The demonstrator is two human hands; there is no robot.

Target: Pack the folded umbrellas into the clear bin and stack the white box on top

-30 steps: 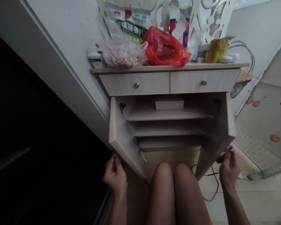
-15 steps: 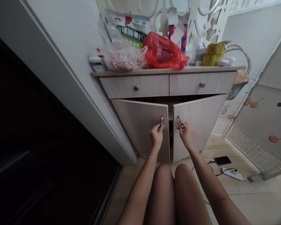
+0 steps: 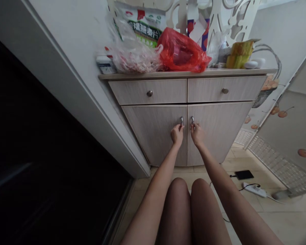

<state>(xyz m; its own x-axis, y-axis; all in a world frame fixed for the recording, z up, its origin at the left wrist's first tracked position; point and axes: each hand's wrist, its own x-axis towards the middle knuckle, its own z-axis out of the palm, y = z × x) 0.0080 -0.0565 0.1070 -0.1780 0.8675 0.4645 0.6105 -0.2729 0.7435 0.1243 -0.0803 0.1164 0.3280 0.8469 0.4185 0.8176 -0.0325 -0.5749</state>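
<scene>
My left hand [image 3: 177, 134] is closed on the metal handle [image 3: 182, 119] of the left cabinet door [image 3: 155, 132]. Likewise, my right hand [image 3: 197, 134] pinches the matching handle [image 3: 192, 119] on the right cabinet door [image 3: 219, 129]. Both pale wood-grain doors stand almost flush with the cabinet front, meeting at a thin seam, and a narrow dark gap shows along their top edges. The lower parts of both handles are hidden by my fingers. Above the doors are two closed drawers [image 3: 165, 92] with round knobs.
On the cabinet top [image 3: 153, 75] lie a red plastic bag [image 3: 183, 51], a clear bag [image 3: 135, 59], an oat packet [image 3: 148, 25] and a yellow package [image 3: 241, 54]. A black phone-like device [image 3: 244, 175] and a white power strip [image 3: 255, 190] with cables lie on the floor at right.
Both cabinet doors have swung inward from partly open to nearly closed, with my hands still on the handles. The dark interior is now almost entirely covered. The view has shifted slightly.
</scene>
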